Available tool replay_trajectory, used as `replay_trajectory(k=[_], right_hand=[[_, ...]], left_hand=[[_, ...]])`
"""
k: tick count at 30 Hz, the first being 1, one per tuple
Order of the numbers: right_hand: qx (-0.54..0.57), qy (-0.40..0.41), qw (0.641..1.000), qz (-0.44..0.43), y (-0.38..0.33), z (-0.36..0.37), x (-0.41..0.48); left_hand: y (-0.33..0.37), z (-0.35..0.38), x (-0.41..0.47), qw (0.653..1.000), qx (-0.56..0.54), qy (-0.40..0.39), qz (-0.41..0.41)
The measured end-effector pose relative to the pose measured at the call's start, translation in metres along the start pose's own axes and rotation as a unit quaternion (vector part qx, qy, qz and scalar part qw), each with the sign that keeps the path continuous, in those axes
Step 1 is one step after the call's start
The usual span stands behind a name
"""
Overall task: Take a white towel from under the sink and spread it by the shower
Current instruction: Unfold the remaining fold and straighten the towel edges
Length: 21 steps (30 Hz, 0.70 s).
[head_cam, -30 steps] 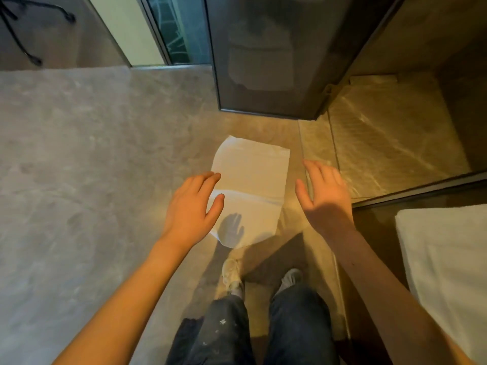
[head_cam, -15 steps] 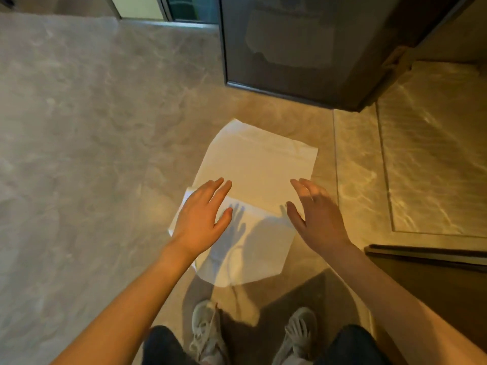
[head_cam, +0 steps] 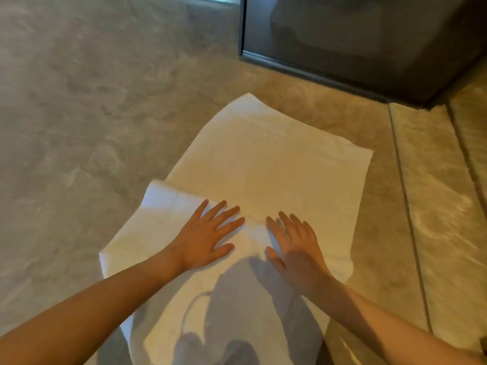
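Below, seen from the head camera: a white towel (head_cam: 276, 167) lies spread on the stone-patterned floor (head_cam: 79, 114), its far edge near the bottom rail of a dark-framed glass door (head_cam: 355, 35) and its right edge just beside a narrow floor strip (head_cam: 421, 206) that runs toward the door's corner. Both hands rest palm-down on the towel's middle. The left hand (head_cam: 203, 238) has straight, fanned fingers lying flat on the cloth; the right hand (head_cam: 297, 248) lies beside it, apart from it, fingers likewise extended. Neither hand grips anything. A raised crease (head_cam: 168, 191) crosses the towel at its left edge, just beyond the left hand. Shadows of the arms and body fall across the near part of the towel.
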State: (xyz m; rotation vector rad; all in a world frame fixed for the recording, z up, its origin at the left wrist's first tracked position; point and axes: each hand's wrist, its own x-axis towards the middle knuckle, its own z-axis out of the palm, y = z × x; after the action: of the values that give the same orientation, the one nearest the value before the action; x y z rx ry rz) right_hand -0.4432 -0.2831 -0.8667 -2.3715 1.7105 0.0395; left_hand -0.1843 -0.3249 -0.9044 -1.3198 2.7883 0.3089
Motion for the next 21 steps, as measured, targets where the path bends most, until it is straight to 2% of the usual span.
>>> replay_trajectory(k=[5, 9, 16, 21], right_hand=[[-0.055, -0.021, 0.998, -0.008, -0.008, 0.048, -0.013], [0.005, -0.022, 0.999, 0.023, -0.006, 0.073, -0.022], [0.083, 0.005, 0.996, -0.012, 0.048, 0.074, -0.005], [-0.006, -0.026, 0.998, -0.055, 0.107, 0.061, 0.031]], left_hand=[[-0.006, 0.041, -0.004, 0.999, 0.008, 0.022, 0.040], [-0.004, 0.056, -0.003, 0.997, -0.012, 0.057, 0.046], [0.005, 0.059, 0.026, 0.996, -0.027, 0.074, 0.030], [0.021, 0.059, 0.067, 0.997, -0.037, 0.056, -0.024]])
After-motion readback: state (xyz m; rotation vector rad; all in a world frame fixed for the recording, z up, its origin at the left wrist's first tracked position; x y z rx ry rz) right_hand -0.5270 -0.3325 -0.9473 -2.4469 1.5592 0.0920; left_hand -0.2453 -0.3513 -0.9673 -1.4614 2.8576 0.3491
